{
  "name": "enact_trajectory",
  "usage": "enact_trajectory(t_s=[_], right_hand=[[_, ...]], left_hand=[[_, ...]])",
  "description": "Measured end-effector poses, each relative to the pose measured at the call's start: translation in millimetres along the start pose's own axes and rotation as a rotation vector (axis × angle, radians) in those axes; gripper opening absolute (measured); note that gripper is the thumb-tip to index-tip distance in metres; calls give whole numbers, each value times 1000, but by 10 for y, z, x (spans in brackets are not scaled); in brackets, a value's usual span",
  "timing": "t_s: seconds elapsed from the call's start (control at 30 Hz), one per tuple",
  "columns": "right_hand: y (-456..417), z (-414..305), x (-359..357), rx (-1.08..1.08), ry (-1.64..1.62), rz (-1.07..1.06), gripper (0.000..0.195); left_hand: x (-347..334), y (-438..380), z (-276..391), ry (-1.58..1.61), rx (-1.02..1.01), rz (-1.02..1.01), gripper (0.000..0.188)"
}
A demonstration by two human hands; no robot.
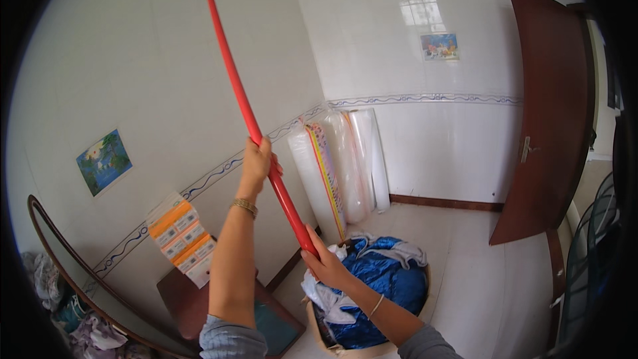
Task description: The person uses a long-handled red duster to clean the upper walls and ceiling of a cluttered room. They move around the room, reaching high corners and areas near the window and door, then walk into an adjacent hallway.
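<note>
A long red pole (233,72) slants across the view, its upper end at the top edge of the picture, in front of the tiled wall (164,50). Around its middle part my left hand (258,162) is closed, with a gold-toned band on the wrist. My right hand (325,263) grips the pole's lower end, above a cardboard box (428,289) that holds shiny blue fabric (394,279) and pale cloth (339,306). Whatever touches the pole's far tip is out of view.
Plastic-wrapped rolls (344,169) lean in the corner. A brown door (548,109) stands ajar at right. An oval mirror (50,249) and bagged items (97,334) are at lower left, beside a dark red table or cabinet (184,304). Printed sheets (184,239) hang above it.
</note>
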State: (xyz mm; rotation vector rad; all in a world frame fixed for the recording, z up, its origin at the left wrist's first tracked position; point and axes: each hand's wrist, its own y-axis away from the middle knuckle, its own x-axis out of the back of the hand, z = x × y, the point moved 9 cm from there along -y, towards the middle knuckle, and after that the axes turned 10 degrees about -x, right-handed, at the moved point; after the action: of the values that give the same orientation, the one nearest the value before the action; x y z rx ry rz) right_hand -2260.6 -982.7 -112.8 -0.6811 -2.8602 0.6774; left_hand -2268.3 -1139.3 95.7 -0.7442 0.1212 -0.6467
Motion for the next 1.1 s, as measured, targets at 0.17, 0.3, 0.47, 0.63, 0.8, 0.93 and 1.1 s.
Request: enact_trajectory(t_s=[0.17, 0.3, 0.47, 0.63, 0.8, 0.93, 1.1], right_hand=[[244, 330, 921, -240, -173, -11, 65], [458, 555, 1550, -381, -290, 103, 63], [1016, 1039, 2427, -470, 67, 355, 63], [2034, 1533, 2996, -799, 6, 454, 50], [4097, 2589, 2815, -978, -50, 584, 18], [4887, 2852, 2375, -1083, -139, 613, 14], [4357, 3033, 2272, -962, -174, 585, 12]], left_hand=[[-1208, -73, -704, 29, 76, -83, 24], [-2156, -43, -1126, 10, 144, -169, 27], [-3154, 376, -1812, 65, 242, -182, 31], [-3869, 1309, -2033, 237, 224, -232, 29], [-4244, 3396, -2493, 384, 476, -394, 35], [-3866, 4074, -2538, 202, 635, -321, 35], [-3704, 3615, -2314, 171, 597, -467, 36]])
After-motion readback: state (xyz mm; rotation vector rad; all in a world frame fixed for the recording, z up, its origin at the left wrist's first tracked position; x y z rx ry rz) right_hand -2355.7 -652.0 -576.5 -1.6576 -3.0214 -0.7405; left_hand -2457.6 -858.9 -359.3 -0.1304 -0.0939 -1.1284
